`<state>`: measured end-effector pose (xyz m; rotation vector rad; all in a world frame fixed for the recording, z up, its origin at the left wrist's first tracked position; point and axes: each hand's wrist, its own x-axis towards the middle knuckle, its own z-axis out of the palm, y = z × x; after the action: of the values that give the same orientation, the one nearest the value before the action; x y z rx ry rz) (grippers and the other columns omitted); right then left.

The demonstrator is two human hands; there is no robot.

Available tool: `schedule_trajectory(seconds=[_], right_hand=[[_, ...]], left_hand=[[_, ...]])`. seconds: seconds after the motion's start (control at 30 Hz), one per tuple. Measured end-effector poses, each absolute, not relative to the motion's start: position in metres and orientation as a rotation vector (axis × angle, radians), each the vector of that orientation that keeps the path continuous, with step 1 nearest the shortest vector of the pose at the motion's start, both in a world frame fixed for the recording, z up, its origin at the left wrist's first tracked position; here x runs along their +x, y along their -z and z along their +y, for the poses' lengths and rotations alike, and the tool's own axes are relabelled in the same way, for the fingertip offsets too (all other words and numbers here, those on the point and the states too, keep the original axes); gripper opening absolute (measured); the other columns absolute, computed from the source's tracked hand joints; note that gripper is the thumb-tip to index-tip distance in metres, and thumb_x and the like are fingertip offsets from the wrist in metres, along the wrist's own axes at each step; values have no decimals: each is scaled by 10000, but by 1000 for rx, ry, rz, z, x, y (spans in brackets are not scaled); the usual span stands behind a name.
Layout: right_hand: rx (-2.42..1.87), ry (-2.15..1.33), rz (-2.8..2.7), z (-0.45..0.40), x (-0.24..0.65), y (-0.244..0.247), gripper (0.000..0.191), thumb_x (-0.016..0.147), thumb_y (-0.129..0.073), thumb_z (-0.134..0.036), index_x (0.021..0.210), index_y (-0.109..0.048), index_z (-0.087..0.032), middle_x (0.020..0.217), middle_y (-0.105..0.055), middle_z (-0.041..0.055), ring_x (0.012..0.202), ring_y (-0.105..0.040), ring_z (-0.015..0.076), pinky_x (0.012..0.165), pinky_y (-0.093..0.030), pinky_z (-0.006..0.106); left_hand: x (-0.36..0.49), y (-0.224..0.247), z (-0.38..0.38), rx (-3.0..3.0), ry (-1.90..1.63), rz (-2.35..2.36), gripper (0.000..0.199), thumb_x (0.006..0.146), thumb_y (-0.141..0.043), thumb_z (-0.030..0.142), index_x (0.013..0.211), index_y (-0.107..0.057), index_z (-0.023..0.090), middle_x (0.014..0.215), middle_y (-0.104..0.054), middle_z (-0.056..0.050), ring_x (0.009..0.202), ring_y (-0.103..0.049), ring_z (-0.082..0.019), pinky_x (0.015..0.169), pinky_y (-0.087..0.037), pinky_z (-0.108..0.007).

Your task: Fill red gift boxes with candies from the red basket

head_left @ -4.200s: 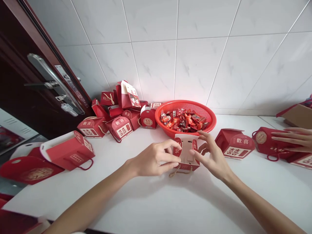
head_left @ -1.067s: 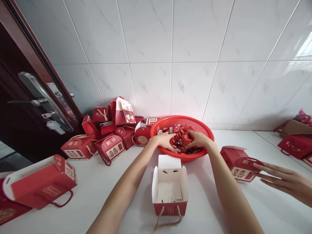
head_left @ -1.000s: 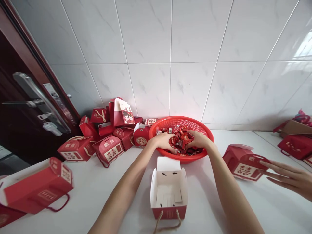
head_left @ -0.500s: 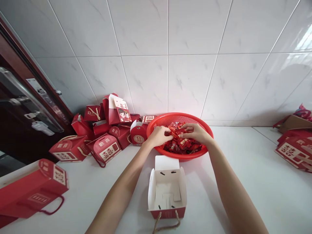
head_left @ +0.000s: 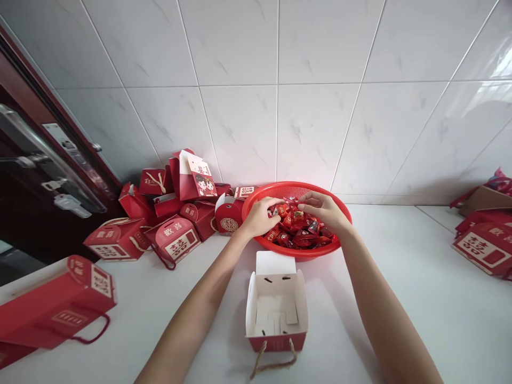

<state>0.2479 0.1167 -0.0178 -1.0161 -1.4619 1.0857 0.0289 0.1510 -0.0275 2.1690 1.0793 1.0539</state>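
A round red plastic basket [head_left: 346, 213] holds a heap of red-wrapped candies [head_left: 300, 226]. My left hand [head_left: 260, 217] is over its left side, thumb and fingers curled around a small wrapped candy [head_left: 274, 212]. Across the heap, my right hand [head_left: 324, 209] hovers at the candies with its fingers loosely bent and apart. I make out nothing held in it, though its palm side is partly hidden. Between my forearms stands an open gift box [head_left: 276, 306], white inside and red outside, lid flap raised toward the basket, with a twisted rope handle [head_left: 276, 366] in front.
Several red gift boxes [head_left: 176, 240] are piled left of the basket against the tiled wall [head_left: 240, 133]. A larger red box [head_left: 56, 309] lies at the left edge. More red boxes [head_left: 486, 248] sit far right on the white counter [head_left: 384, 256]. A dark door [head_left: 36, 213] stands at left.
Both hands have shifted slightly within the basket; the right fingers have drawn back from the candies in the middle. The whole view has moved a little. The open box stays put.
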Motion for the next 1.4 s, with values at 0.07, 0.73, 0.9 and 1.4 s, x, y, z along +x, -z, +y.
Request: schedule_trajectory(seconds=[0.07,0.73,0.9,1.4], right_hand=[[-1039,-1093,-1440,116,247,17,389,700,-870,-513,859,-664,-224,886,-753,32,846,-690,206,807,-565,372],[-1060,-948,-1686,112,239,11,457,764,-781,-645,757,-662,-204,805,-675,14,813,-629,205,785,-513,359],[-1017,-1032,-1663,106,239,6,411,740,-826,-579,797,-687,-196,829,-719,24,828,-676,216,768,-526,349],[-1014,-1039,-1536,106,229,8,375,696,-865,-485,800,-621,-219,801,-750,30,820,-724,232,756,-566,372]], left_hand=[[32,27,148,2180,-1054,1039,360,746,-627,114,1066,-763,208,1214,-759,-56,1173,-683,-242,1064,-513,-363],[38,27,141,1584,-1203,744,397,700,-845,542,784,-735,170,805,-737,-22,822,-666,-208,828,-536,-342],[38,27,140,1532,-1170,735,385,701,-829,529,776,-713,170,782,-713,-12,774,-645,-187,768,-523,-322],[37,25,142,1612,-1132,711,446,692,-829,585,873,-754,184,923,-764,-50,990,-696,-257,940,-530,-391]])
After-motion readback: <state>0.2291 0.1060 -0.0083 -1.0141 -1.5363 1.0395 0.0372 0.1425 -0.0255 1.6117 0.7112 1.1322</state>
